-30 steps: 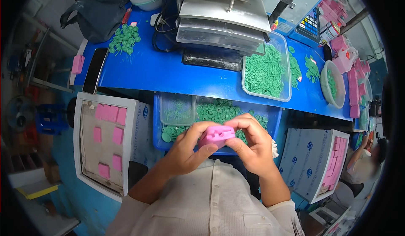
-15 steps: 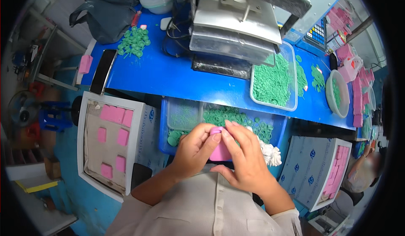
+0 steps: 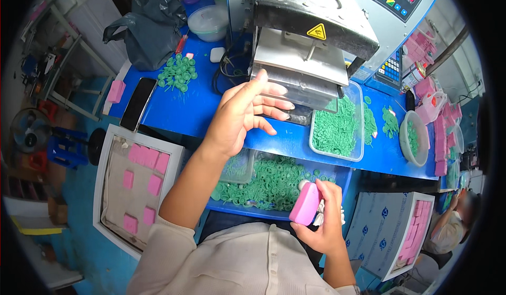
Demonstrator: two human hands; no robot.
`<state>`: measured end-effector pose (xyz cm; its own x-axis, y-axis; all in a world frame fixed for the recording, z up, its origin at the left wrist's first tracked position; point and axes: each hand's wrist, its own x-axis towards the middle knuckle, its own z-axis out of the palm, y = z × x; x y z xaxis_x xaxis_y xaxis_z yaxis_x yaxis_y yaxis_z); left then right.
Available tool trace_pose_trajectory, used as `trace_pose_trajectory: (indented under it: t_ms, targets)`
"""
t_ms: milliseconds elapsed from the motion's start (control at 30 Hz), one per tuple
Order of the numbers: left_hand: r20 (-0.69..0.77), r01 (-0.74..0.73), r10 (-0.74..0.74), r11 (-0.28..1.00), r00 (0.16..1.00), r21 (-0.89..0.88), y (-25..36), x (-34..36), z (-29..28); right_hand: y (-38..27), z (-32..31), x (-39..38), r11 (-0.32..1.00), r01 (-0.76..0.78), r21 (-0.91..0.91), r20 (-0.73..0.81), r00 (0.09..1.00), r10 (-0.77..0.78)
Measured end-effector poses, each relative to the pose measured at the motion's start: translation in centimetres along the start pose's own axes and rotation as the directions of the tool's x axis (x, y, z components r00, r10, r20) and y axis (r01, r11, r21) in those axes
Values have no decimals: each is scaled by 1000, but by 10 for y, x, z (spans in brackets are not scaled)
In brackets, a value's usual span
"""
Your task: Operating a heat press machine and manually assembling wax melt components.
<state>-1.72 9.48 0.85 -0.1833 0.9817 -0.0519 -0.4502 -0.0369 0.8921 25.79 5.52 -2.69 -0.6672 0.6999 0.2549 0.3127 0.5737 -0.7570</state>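
While half-curled, right grip (image 3: 328, 230) on block (image 3: 305, 204)

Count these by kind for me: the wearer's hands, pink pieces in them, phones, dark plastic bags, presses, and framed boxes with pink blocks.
Wearer's hands: 2, left hand and right hand
Held pink piece: 1
Phone: 1
Dark plastic bag: 1
Press: 1
Framed boxes: 2, left box and right box
Total: 8

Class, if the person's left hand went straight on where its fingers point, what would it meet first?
The left hand would probably meet the clear lower plate of the machine, though depth is unclear; it might pass beneath the plate.
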Motion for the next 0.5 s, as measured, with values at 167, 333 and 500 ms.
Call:
trace_pose_trajectory:
  t_ms: [167, 333, 500]
  targets:
    - [55, 73, -68, 992, 996, -105, 1, 4, -1, 12, -7, -12, 992, -80, 101, -113, 989, 91]
    - [348, 182, -124, 973, 929, -139, -10, -39, -11, 12, -35, -11, 961, -150, 234, -297, 930, 217]
    - [371, 399, -357, 916, 857, -42, -12, -126, -14, -25, -54, 15, 880, -67, 470, -175, 970, 167]
